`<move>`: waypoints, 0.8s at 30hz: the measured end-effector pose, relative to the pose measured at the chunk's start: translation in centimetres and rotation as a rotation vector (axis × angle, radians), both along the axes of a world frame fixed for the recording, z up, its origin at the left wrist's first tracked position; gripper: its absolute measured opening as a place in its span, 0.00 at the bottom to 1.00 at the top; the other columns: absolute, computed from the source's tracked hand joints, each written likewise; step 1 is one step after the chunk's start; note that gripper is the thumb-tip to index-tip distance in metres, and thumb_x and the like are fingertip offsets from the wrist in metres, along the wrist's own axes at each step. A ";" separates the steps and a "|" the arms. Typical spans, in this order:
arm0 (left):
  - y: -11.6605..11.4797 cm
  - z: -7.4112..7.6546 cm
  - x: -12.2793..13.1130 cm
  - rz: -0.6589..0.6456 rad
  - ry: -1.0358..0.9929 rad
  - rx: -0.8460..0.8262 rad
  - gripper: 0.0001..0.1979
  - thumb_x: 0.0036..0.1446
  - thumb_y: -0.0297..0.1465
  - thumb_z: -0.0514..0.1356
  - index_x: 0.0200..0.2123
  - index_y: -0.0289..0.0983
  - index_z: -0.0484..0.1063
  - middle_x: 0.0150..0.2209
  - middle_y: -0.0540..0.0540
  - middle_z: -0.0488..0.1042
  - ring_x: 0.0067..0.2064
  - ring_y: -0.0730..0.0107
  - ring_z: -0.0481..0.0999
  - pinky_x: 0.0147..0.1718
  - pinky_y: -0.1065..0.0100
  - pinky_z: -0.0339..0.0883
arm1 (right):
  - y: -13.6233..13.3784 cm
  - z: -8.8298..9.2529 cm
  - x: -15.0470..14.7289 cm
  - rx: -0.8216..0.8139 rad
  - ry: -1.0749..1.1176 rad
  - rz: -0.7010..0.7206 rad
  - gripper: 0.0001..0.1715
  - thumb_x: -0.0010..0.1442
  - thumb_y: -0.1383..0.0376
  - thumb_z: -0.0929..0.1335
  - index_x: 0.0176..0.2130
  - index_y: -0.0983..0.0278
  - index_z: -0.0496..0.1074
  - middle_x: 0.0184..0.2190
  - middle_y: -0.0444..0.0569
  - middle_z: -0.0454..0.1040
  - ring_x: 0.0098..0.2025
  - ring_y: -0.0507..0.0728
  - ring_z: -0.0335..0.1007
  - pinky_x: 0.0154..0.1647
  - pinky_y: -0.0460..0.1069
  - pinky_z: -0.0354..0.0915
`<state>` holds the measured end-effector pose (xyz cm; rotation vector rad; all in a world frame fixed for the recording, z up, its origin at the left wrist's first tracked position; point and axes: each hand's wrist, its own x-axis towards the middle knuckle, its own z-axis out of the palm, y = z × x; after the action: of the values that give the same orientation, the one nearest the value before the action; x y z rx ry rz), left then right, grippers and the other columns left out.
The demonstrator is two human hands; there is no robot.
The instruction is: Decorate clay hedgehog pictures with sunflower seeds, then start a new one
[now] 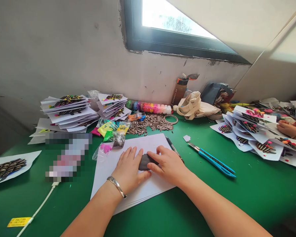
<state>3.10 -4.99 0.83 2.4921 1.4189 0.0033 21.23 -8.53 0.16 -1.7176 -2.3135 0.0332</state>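
Note:
A flattened piece of dark grey modelling clay (144,162) lies on a stack of white paper (128,200) in front of me. My left hand (129,169) rests flat to its left, fingers stretched out, with the index finger and thumb along the clay's edge. From the other side my right hand (169,164) bends its fingers, the index finger on the clay and the thumb at its lower right edge. A black pen (174,148) lies along the paper's right side, partly hidden by my right hand. Small bags of coloured clay (108,131) sit at the paper's top left.
A blue utility knife (213,161) lies to the right. Behind are striped sunflower seeds (150,123), a tape roll (171,119), clay tubs (150,107) and a bottle (180,90). Seed-decorated sheets (71,113) are piled left, others (251,131) right, near another person's hand (291,128).

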 end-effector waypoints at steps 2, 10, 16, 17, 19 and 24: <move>0.0 0.0 0.0 -0.007 -0.009 0.002 0.38 0.49 0.50 0.56 0.61 0.41 0.54 0.63 0.38 0.51 0.64 0.46 0.46 0.59 0.49 0.43 | 0.0 0.0 -0.1 -0.002 0.000 -0.005 0.23 0.61 0.49 0.59 0.53 0.51 0.66 0.37 0.48 0.66 0.38 0.55 0.64 0.33 0.47 0.54; 0.1 -0.3 -0.2 -0.018 -0.026 0.010 0.36 0.50 0.49 0.56 0.61 0.43 0.55 0.63 0.38 0.52 0.64 0.44 0.46 0.58 0.48 0.43 | -0.1 0.2 0.1 -0.021 0.033 -0.007 0.25 0.61 0.50 0.59 0.56 0.50 0.61 0.38 0.48 0.66 0.38 0.55 0.64 0.35 0.48 0.55; 0.1 -0.3 -0.2 -0.016 -0.029 0.005 0.34 0.50 0.48 0.56 0.59 0.45 0.58 0.63 0.39 0.51 0.63 0.43 0.46 0.58 0.48 0.43 | -0.1 0.3 0.2 -0.019 0.038 -0.001 0.21 0.61 0.52 0.60 0.51 0.52 0.67 0.38 0.48 0.66 0.38 0.55 0.64 0.35 0.48 0.55; 0.1 -0.3 -0.2 -0.015 -0.027 0.008 0.34 0.50 0.48 0.56 0.60 0.45 0.58 0.63 0.39 0.52 0.63 0.44 0.46 0.58 0.48 0.43 | -0.1 0.3 0.2 -0.020 0.040 -0.001 0.20 0.61 0.52 0.60 0.50 0.52 0.68 0.38 0.48 0.66 0.38 0.54 0.64 0.34 0.47 0.54; 0.1 -0.4 -0.2 -0.012 -0.026 0.016 0.36 0.50 0.49 0.56 0.61 0.44 0.55 0.63 0.39 0.52 0.64 0.45 0.46 0.58 0.49 0.43 | -0.1 0.3 0.2 -0.024 0.049 -0.005 0.22 0.61 0.51 0.60 0.52 0.53 0.66 0.38 0.48 0.66 0.38 0.55 0.64 0.34 0.47 0.55; 0.2 -0.3 -0.1 -0.024 0.008 0.025 0.36 0.50 0.49 0.56 0.60 0.41 0.58 0.63 0.36 0.52 0.63 0.44 0.47 0.58 0.49 0.44 | -0.1 0.4 0.1 -0.044 0.071 -0.014 0.21 0.60 0.50 0.60 0.48 0.56 0.68 0.39 0.49 0.66 0.38 0.55 0.64 0.37 0.49 0.56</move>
<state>3.03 -4.82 0.52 2.5320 1.4005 0.0059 21.37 -8.62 0.56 -1.7242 -2.2665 0.1410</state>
